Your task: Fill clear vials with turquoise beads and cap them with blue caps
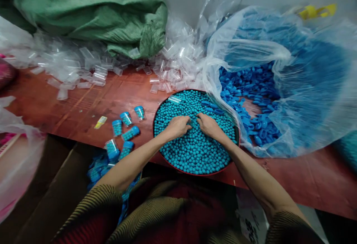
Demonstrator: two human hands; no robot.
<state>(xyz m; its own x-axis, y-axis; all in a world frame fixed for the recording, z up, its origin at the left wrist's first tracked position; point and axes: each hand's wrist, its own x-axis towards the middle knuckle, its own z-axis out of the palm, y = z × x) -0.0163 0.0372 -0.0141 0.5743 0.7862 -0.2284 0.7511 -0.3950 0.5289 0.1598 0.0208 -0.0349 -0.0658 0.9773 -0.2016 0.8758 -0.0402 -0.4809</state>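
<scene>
On my feed the left hand [180, 126] and right hand [208, 126] curl over blue beads [195, 155] at the round tray's [200, 174] centre; I can't tell if they're pinching any. Loose clear tube [174, 99] at 11 o'clock. Tray's right by the table's [69, 114] edge at 6, so a forearm bump might spill beads.

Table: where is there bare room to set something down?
The table is mostly bare left of the jars, up to the cups, except for a small scrap; in a strip between jars and tub; and along the right front edge, before the bag. Crowded: behind the tub, with heaped cups, and right of it, with the bag.
</scene>
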